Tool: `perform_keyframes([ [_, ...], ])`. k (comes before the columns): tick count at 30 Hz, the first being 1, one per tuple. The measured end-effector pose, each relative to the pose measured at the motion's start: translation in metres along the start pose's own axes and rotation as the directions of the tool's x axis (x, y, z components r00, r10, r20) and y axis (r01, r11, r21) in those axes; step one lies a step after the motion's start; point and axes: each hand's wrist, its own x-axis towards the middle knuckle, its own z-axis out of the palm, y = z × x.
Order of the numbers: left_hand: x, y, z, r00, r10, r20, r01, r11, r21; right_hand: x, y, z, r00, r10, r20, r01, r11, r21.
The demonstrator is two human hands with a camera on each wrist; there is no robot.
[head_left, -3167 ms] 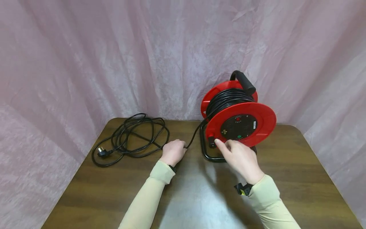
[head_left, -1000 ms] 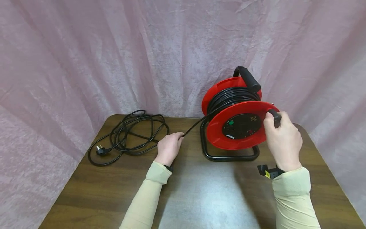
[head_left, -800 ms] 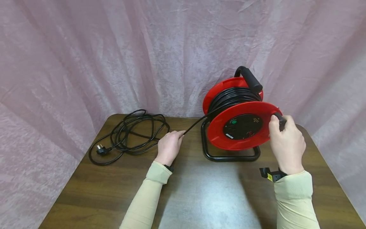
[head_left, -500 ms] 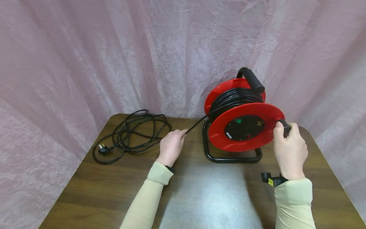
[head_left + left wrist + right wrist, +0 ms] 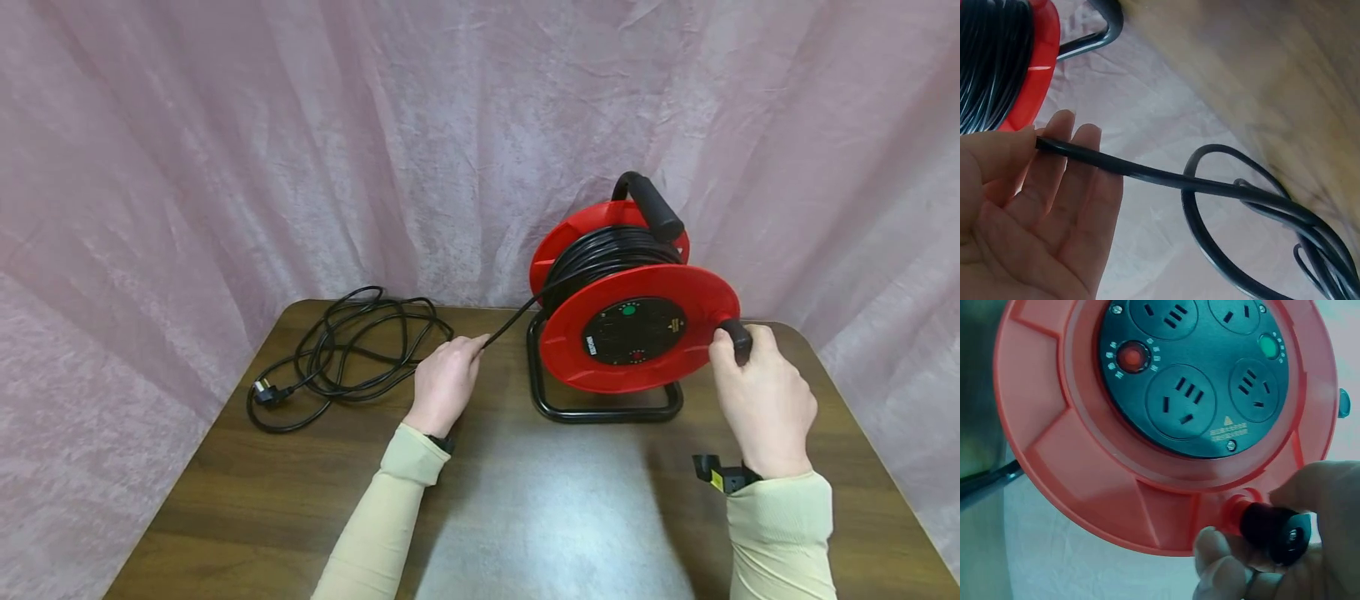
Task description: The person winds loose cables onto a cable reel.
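We see that the round red reel [image 5: 633,332] has turned since earlier; the right grip [image 5: 768,404] clasps its black knob [image 5: 738,340], the left grip [image 5: 444,379] pinches the black cable [image 5: 1154,175].

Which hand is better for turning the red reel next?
Probably the right hand: its fingers grip the black knob on the front of the red reel. The left hand is away from the knob, pinching the cable.
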Motion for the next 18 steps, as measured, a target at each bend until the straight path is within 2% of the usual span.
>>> perform_keyframes([
  [8,-0.0011,-0.0049,-0.0078,0.993,-0.066,0.101,0.066,0.998,0.002,-0.0051,0.0016,-0.0046,0.997,-0.039,0.064,0.045,0.995,-0.094],
  [15,0.0009,-0.0074,-0.0101,0.990,-0.062,0.124,0.066,0.998,-0.025,-0.0058,0.0048,-0.0027,0.980,-0.034,0.198,0.066,0.985,-0.160],
  [18,-0.0003,-0.0085,-0.0100,0.987,-0.067,0.147,0.072,0.997,-0.028,-0.0062,0.0050,0.0014,0.973,-0.034,0.226,0.076,0.981,-0.179],
])
